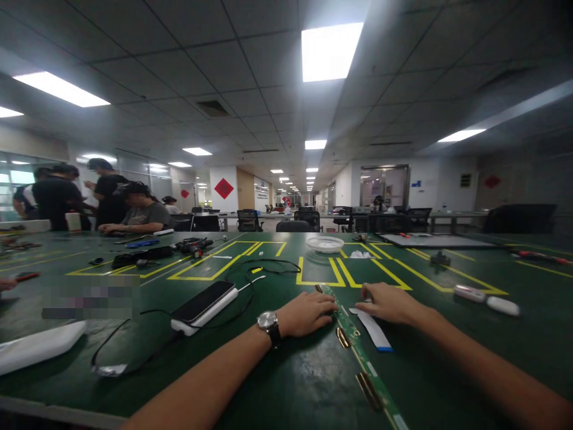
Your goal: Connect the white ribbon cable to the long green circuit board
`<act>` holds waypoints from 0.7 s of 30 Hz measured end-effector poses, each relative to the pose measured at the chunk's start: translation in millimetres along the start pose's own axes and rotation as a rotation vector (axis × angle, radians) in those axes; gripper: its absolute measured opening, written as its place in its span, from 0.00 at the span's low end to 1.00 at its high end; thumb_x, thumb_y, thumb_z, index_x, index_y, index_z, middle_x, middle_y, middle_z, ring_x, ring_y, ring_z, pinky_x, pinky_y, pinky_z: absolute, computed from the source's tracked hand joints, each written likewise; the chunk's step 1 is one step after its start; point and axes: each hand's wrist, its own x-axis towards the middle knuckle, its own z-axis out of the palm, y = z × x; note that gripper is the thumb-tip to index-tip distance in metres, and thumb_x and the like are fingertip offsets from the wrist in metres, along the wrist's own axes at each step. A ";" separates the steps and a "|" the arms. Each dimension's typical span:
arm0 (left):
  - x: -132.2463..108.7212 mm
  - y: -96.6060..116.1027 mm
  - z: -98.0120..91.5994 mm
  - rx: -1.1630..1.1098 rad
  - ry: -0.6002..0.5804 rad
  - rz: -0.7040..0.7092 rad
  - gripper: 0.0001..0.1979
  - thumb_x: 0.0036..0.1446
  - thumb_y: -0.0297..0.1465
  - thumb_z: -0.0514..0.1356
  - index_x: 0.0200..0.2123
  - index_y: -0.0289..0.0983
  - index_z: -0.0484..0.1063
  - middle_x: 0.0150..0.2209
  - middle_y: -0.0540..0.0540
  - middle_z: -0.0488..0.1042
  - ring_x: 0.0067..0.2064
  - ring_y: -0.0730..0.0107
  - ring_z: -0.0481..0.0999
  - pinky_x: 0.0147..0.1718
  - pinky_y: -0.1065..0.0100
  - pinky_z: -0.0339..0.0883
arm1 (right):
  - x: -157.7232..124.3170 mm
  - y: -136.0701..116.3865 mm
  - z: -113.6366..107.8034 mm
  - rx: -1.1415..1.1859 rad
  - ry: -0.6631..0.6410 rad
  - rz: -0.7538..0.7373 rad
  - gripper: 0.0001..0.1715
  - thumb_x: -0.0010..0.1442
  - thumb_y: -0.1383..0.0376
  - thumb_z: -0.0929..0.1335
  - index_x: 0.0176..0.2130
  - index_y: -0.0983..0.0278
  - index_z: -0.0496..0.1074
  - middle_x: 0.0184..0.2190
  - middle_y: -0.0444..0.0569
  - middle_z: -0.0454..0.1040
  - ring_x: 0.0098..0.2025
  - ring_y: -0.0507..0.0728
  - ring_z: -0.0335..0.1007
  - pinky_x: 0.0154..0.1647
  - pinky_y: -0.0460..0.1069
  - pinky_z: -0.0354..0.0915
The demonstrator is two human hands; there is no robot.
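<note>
A long, narrow green circuit board [358,353] lies slantwise on the green table, with copper-coloured flex pieces along its left edge. My left hand [308,313], with a watch on the wrist, rests flat beside the board's upper part, its fingers stretched out and the tips at the board's edge. On the other side, my right hand [385,301] has thumb and fingers pinched together at the upper end of a white ribbon cable [372,329] with a blue tip. The cable lies just right of the board; its end at the fingertips is partly hidden.
Left of my hands are a phone [205,300] on a white power bank and a black cable [237,313]. A white basket [324,243] stands ahead. White cylindrical items [502,306] lie right. People [145,209] are at the far left.
</note>
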 end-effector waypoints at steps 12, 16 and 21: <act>0.1 0.7 -0.8 -0.013 -0.029 -0.002 0.16 0.69 0.36 0.50 0.57 0.43 0.66 0.60 0.45 0.68 0.58 0.60 0.69 0.54 0.59 0.63 | 1.1 -3.9 -1.5 0.145 0.011 -0.141 0.08 0.57 0.61 0.67 0.35 0.62 0.75 0.33 0.50 0.78 0.34 0.58 0.73 0.32 0.49 0.61; -0.1 -1.2 1.2 -0.019 -0.024 0.007 0.16 0.69 0.36 0.51 0.57 0.43 0.66 0.60 0.45 0.68 0.59 0.60 0.68 0.55 0.60 0.62 | 1.7 5.7 -5.0 -0.021 0.142 0.107 0.18 0.61 0.52 0.64 0.38 0.63 0.75 0.37 0.56 0.78 0.38 0.62 0.73 0.32 0.51 0.61; -0.1 -4.4 5.0 -0.018 -0.008 0.014 0.16 0.69 0.36 0.51 0.57 0.43 0.66 0.59 0.45 0.69 0.58 0.60 0.68 0.55 0.60 0.62 | 0.1 5.8 7.2 -0.071 0.034 0.118 0.22 0.60 0.49 0.65 0.37 0.64 0.75 0.38 0.57 0.77 0.40 0.64 0.73 0.34 0.51 0.62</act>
